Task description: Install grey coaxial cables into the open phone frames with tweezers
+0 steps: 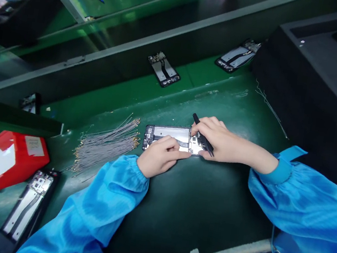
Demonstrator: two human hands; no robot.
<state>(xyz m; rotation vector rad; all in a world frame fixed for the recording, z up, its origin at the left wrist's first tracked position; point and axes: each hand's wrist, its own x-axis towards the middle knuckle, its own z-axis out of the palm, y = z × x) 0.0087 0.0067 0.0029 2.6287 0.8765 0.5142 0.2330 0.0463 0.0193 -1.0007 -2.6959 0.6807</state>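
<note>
An opened phone body (174, 133) lies sideways on the green bench, its silver plate and circuit board showing. My left hand (162, 156) rests on its lower edge, index finger stretched toward the board and the other fingers curled. At the right end of the phone is my right hand (214, 138), with black tweezers (206, 142) held in it, slanting down across the board. The thumb and a fingertip touch the phone's edges. Left of the phone lies a bundle of thin grey cables (107, 145) with gold-coloured ends.
Two opened phones (164, 70) (238, 56) lie along the back ledge. A red box (23, 166) with white strips and a stack of opened phones (28, 207) are at the left. A large black tray (314, 80) fills the right side.
</note>
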